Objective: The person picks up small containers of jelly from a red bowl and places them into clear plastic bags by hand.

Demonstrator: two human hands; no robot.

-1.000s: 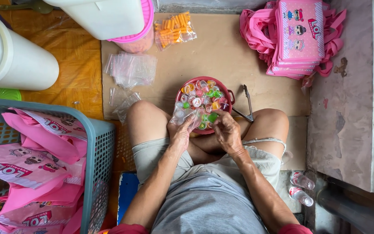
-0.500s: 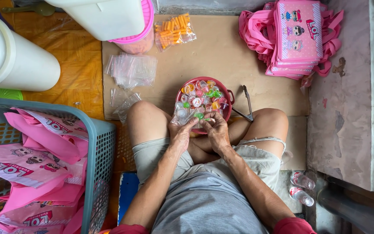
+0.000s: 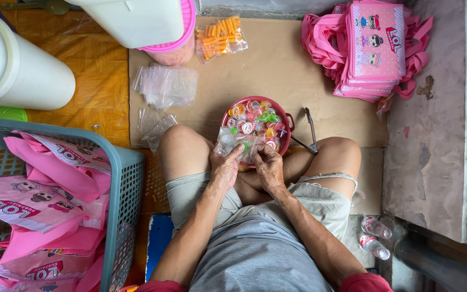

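A small clear plastic bag (image 3: 237, 141) is pinched between the fingers of the left hand (image 3: 224, 168) and right hand (image 3: 268, 165), at the red bowl's (image 3: 286, 120) six o'clock rim. Loosely gripped, jelly cups (image 3: 255, 121) could be spilled onto the cardboard (image 3: 255, 75).

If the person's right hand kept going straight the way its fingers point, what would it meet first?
Probably the red bowl of small colourful sweets, just beyond the clear plastic bag that the right hand pinches; depth is unclear.

Both forearms converge toward 12 o'clock; left hand (image 3: 225, 168) and right hand (image 3: 267, 166) side by side, fingers curled, pinching.
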